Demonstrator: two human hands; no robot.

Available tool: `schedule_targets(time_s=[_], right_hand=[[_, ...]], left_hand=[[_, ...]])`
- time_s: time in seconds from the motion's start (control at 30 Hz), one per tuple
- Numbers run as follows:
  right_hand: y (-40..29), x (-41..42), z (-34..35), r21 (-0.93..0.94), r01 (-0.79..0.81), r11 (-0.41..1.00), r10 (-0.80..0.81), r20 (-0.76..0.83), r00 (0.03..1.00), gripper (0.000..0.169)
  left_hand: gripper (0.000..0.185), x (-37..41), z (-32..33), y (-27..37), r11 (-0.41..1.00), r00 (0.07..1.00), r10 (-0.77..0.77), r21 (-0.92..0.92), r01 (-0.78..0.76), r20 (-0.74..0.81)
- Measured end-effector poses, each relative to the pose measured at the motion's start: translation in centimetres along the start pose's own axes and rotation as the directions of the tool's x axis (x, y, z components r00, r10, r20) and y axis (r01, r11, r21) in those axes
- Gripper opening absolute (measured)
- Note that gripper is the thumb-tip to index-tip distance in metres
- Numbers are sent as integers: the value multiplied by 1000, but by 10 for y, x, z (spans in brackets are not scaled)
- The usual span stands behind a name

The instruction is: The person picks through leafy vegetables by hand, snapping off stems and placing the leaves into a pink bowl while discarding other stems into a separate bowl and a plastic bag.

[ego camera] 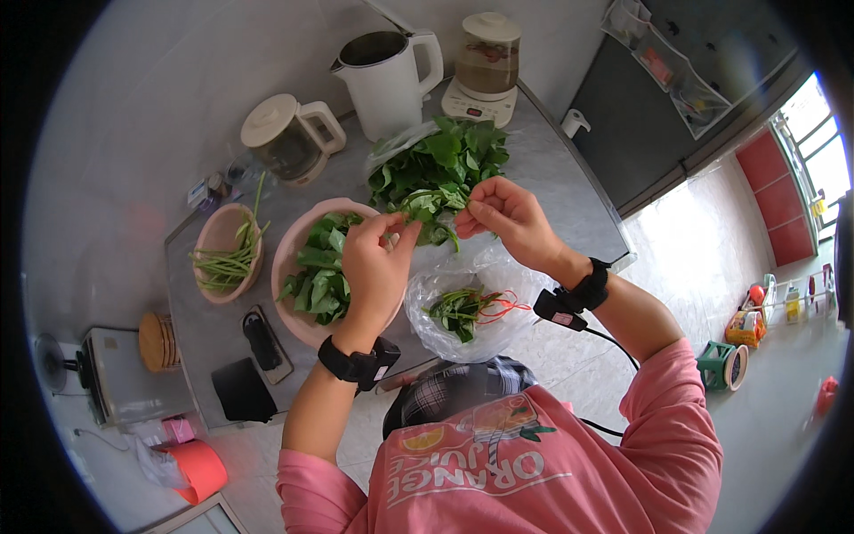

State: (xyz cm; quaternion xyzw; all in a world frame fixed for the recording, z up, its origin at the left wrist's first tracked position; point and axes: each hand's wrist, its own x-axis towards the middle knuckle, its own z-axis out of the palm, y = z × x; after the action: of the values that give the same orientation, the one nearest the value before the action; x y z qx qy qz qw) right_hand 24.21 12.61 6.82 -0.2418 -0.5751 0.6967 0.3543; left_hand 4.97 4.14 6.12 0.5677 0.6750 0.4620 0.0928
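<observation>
My left hand (379,270) hovers over the right rim of a pink plastic basin (288,250) that holds picked green leaves (323,274). Between my two hands is a leafy green sprig (432,207); fingertips of both hands pinch it. My right hand (510,217) is at the sprig's right end. Just behind lies a big heap of leafy greens (460,150), partly in a clear plastic bag. Nearer to me, an open clear plastic bag (427,334) contains stem and leaf scraps (460,310) and a red tie (504,307). To the left, a smaller pink basket (207,287) carries trimmed green stems (230,263).
Along the wall stand a glass teapot (287,143), a white electric kettle (383,87) with its lid up, and a glass health pot (490,60) on its base. A phone (263,344) and a black flat item (243,390) lie at the grey table's (557,163) front left.
</observation>
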Motion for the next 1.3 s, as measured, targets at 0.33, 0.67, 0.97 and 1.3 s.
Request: schedule_targets(time_s=[0.33, 0.67, 0.97, 1.3], right_hand=[[-12, -4, -1, 41, -9, 999, 10, -24, 1000, 14], [-16, -5, 1, 65, -15, 998, 16, -5, 1000, 14], [-18, -9, 5, 42, -32, 999, 32, 11, 999, 13], [-18, -13, 9, 105, -68, 992, 65, 31, 997, 15]], left_hand=[[20, 10, -19, -7, 783, 927, -155, -530, 326, 341], [34, 3, -18, -6, 887, 996, -44, -457, 73, 74], [40, 12, -31, 32, 866, 906, 424, 296, -403, -9], [36, 6, -13, 30, 890, 915, 394, 283, -357, -87]])
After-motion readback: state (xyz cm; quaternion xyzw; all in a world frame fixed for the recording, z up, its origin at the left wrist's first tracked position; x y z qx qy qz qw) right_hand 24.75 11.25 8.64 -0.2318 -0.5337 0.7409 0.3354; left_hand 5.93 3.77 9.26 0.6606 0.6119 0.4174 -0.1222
